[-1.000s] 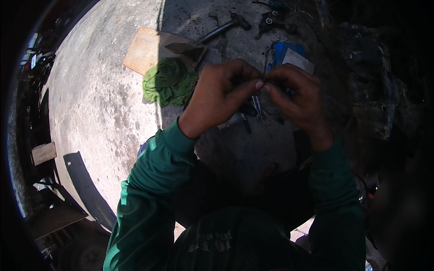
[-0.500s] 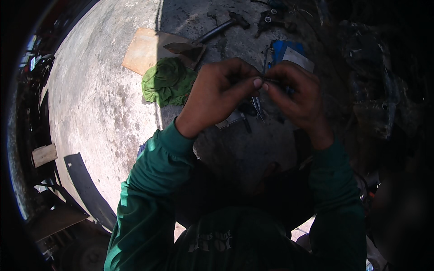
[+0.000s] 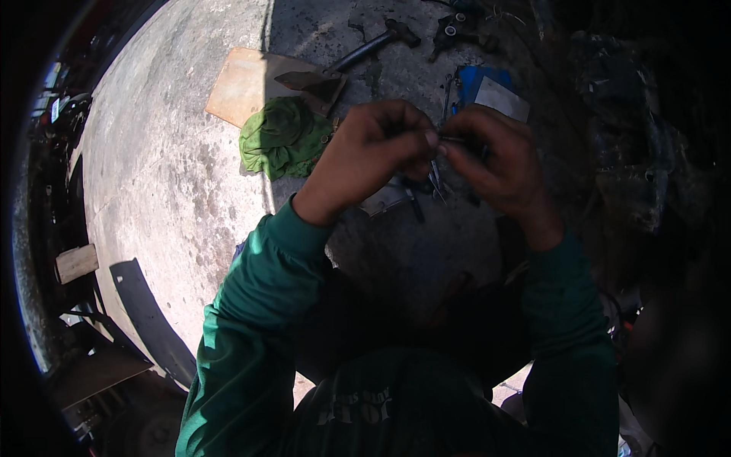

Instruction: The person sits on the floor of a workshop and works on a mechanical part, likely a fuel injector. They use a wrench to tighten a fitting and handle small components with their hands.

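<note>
Both of my hands meet above the shaded concrete floor, thumbs and fingers pinched close together. My left hand (image 3: 375,152) is closed, its thumb pressed on the index finger; whatever lies in the pinch is too small to name. Right beside it, my right hand (image 3: 499,160) is closed too, pinching a thin dark piece (image 3: 454,139) whose kind I cannot make out. Below the fingertips, slim shiny metal tools (image 3: 435,183) lie on the floor, partly covered by the hands. A crumpled green cloth (image 3: 280,141) is to the left of my left hand.
A hammer (image 3: 373,47) lies beyond the cloth, its handle end over a flat brown board (image 3: 247,84). Dark metal parts (image 3: 459,34) sit at the far side. Past my right hand are a blue item (image 3: 481,80) and a pale card (image 3: 502,100). A wood block (image 3: 77,263) is far left.
My left fingers have curled further and shifted slightly, and the right fingertips have drawn a little apart from them. The things on the floor stay put.
</note>
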Demonstrator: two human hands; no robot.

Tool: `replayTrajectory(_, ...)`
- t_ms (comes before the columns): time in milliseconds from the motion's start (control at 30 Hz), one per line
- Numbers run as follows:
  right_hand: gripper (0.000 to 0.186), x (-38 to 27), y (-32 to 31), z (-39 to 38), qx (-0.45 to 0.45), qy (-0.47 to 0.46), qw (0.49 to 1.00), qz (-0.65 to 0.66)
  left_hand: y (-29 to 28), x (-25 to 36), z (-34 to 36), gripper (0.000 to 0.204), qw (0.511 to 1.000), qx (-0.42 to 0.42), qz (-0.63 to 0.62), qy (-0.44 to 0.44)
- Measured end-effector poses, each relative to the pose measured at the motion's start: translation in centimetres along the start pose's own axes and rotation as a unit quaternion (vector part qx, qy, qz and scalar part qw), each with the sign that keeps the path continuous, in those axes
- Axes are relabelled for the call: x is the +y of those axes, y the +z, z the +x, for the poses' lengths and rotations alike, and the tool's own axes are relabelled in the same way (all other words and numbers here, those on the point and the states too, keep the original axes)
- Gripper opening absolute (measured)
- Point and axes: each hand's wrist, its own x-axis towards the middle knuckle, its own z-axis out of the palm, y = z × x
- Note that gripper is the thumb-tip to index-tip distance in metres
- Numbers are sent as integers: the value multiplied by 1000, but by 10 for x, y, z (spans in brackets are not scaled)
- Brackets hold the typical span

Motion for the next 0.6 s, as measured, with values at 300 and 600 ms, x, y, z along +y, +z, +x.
replayTrajectory(300, 17, -5, -3, 0, 14, 21, 998, 62, 2, -12, 2, 10, 996, 19, -31, 84)
replayTrajectory(600, 15, -13, -5, 1, 33, 47, 994, 88, 4, -4, -4, 13, 991, 48, 18, 128)
